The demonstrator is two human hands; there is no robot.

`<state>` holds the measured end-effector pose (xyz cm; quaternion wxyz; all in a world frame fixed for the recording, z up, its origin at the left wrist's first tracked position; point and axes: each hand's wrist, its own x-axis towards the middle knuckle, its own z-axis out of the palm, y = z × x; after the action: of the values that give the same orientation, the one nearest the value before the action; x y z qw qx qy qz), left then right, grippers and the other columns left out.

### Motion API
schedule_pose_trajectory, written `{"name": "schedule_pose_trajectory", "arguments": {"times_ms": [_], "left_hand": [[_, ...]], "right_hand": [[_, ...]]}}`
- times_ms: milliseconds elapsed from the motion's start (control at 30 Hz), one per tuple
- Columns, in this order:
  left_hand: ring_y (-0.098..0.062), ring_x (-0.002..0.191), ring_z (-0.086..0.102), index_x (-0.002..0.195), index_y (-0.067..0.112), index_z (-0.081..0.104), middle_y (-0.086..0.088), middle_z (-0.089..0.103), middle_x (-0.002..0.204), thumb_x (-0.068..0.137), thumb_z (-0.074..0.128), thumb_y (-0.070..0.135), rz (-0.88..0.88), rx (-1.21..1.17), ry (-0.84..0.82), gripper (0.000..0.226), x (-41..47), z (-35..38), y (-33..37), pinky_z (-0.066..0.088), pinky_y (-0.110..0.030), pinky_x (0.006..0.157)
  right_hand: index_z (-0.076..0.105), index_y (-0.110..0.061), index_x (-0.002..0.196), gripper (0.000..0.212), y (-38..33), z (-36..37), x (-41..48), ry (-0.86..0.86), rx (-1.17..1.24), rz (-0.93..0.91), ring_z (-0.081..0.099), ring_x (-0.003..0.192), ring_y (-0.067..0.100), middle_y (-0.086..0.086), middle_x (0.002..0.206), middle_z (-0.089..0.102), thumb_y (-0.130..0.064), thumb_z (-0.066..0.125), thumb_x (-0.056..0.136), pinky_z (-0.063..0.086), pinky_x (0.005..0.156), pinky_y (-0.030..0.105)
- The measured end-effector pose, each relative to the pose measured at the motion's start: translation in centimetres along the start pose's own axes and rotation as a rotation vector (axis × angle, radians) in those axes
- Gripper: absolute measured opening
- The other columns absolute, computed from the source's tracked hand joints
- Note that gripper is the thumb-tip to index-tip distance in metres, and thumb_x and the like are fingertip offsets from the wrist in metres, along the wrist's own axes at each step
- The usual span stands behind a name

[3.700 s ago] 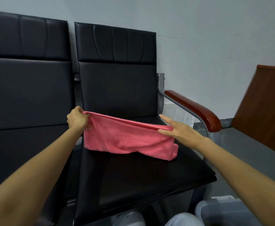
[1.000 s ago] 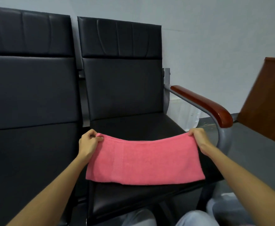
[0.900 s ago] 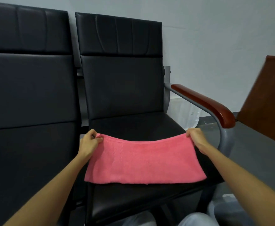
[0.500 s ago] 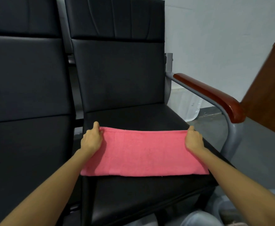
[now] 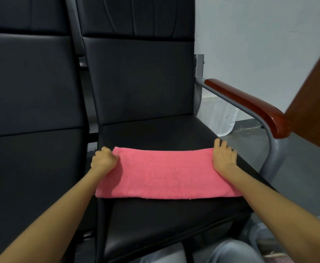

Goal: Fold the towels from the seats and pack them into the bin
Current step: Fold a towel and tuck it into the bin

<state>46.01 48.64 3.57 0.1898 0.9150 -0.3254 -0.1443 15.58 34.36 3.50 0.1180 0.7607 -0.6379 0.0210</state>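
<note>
**A:** Where is the towel?

**B:** The pink towel (image 5: 166, 173) lies flat as a long band across the seat (image 5: 165, 221) of the chair in the middle of the frame, with its long sides running left to right. My left hand (image 5: 104, 158) has its fingers curled round the far left corner. My right hand (image 5: 224, 157) lies palm down on the right end, fingers stretched over the far edge, pressing rather than gripping.

**A:** So what's the step?

**B:** I judge it's the next fold: bringing one short end over onto the other to halve the band.

**A:** How do you do that neatly?

**B:** I smooth the band, take both corners of one end, lift them low and carry them across while the other hand pins the opposite end to the seat. I match corner to corner before I press the crease. The near edge sits close to the seat's front, so I shouldn't drag it towards me or it may slide off.

**A:** And then?

**B:** I think the bin (image 5: 260, 234) is the pale tub just showing at the lower right of the frame. The folded towel goes in there.
</note>
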Motion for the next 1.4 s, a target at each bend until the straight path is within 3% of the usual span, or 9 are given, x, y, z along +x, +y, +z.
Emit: {"name": "schedule_pose_trajectory", "arguments": {"times_ms": [200, 333, 533, 667, 800, 933, 1033, 1233, 1400], "left_hand": [[-0.028, 0.095, 0.056, 0.117, -0.001, 0.052, -0.014, 0.056, 0.111, 0.086, 0.065, 0.034, -0.038, -0.173, -0.286, 0.049, -0.8, -1.8, -0.7, 0.047, -0.038, 0.076], [-0.024, 0.093, 0.054, 0.121, 0.003, 0.053, -0.009, 0.055, 0.105, 0.093, 0.054, 0.03, -0.016, -0.431, -0.363, 0.039, -1.2, -2.4, -0.7, 0.043, -0.035, 0.08], [-0.025, 0.093, 0.058, 0.11, -0.002, 0.062, -0.014, 0.063, 0.104, 0.09, 0.057, 0.02, 0.078, -0.661, -0.234, 0.03, -1.7, -6.0, 1.2, 0.047, -0.035, 0.089], [-0.022, 0.074, 0.061, 0.096, -0.002, 0.062, -0.011, 0.062, 0.081, 0.09, 0.056, 0.019, 0.14, -0.762, -0.264, 0.023, -3.4, -8.0, 5.5, 0.053, -0.028, 0.07], [-0.012, 0.059, 0.05, 0.081, 0.005, 0.056, -0.003, 0.051, 0.068, 0.096, 0.048, 0.018, 0.29, -0.785, -0.341, 0.021, -7.5, -5.2, 11.5, 0.042, -0.016, 0.05], [-0.013, 0.05, 0.043, 0.077, 0.012, 0.048, -0.004, 0.044, 0.062, 0.093, 0.046, 0.009, 0.309, -0.794, -0.538, 0.016, -10.8, 0.1, 15.4, 0.036, -0.015, 0.038], [-0.026, 0.067, 0.06, 0.117, 0.01, 0.044, -0.015, 0.058, 0.076, 0.097, 0.041, 0.015, 0.244, -0.739, -0.709, 0.021, -12.0, 2.8, 15.5, 0.051, -0.029, 0.053], [-0.032, 0.128, 0.042, 0.146, 0.009, 0.028, -0.018, 0.043, 0.142, 0.097, 0.03, 0.01, 0.456, -0.298, -0.189, 0.049, -10.2, 4.4, 12.4, 0.035, -0.034, 0.103], [-0.031, 0.138, 0.025, 0.148, 0.009, 0.02, -0.016, 0.024, 0.15, 0.101, 0.027, 0.028, 0.532, -0.04, -0.127, 0.051, -9.5, 6.3, 8.0, 0.027, -0.047, 0.111]], "right_hand": [[0.037, -0.007, 0.138, 0.045, -5.8, -2.5, -3.9, 0.115, 0.243, -0.349, 0.025, 0.139, 0.027, 0.015, 0.148, 0.03, -0.014, 0.042, 0.094, 0.006, 0.117, 0.041], [0.017, -0.014, 0.15, 0.054, -10.9, -2.4, -7.1, -0.247, 0.443, -0.566, 0.004, 0.147, 0.02, 0.008, 0.159, 0.004, -0.038, 0.025, 0.102, 0.001, 0.118, 0.032], [0.007, -0.013, 0.151, 0.057, -15.3, -2.3, -9.3, -0.379, 0.567, -0.507, 0.003, 0.147, 0.02, 0.008, 0.159, 0.003, -0.04, 0.016, 0.102, 0.002, 0.119, 0.035], [0.048, -0.007, 0.134, 0.037, -15.0, -3.3, -9.6, -0.455, 1.453, -0.264, 0.051, 0.121, 0.02, 0.008, 0.13, 0.055, -0.01, 0.038, 0.099, 0.038, 0.107, 0.034], [0.055, 0.001, 0.12, 0.03, -8.6, -4.2, -8.0, -0.473, 1.885, 0.23, 0.059, 0.075, 0.019, 0.01, 0.088, 0.062, -0.008, 0.036, 0.098, 0.048, 0.067, 0.027], [0.054, 0.005, 0.115, 0.054, -1.8, -4.3, -7.3, -0.578, 1.756, 0.407, 0.062, 0.078, 0.026, 0.017, 0.091, 0.062, -0.04, 0.027, 0.102, 0.051, 0.066, 0.031], [0.056, 0.004, 0.115, 0.067, 0.6, -3.8, -6.9, -0.609, 1.629, 0.443, 0.061, 0.096, 0.031, 0.02, 0.11, 0.063, -0.052, 0.023, 0.099, 0.048, 0.078, 0.035], [0.053, -0.001, 0.121, 0.041, 0.1, -2.8, -5.9, -0.453, 1.063, 0.228, 0.061, 0.102, 0.028, 0.015, 0.115, 0.062, -0.028, 0.056, 0.091, 0.049, 0.085, 0.037], [0.035, -0.003, 0.127, 0.031, -0.8, -3.0, -6.1, -0.31, 0.772, -0.007, 0.054, 0.108, 0.037, 0.022, 0.123, 0.053, -0.016, 0.033, 0.1, 0.04, 0.079, 0.038]]}}
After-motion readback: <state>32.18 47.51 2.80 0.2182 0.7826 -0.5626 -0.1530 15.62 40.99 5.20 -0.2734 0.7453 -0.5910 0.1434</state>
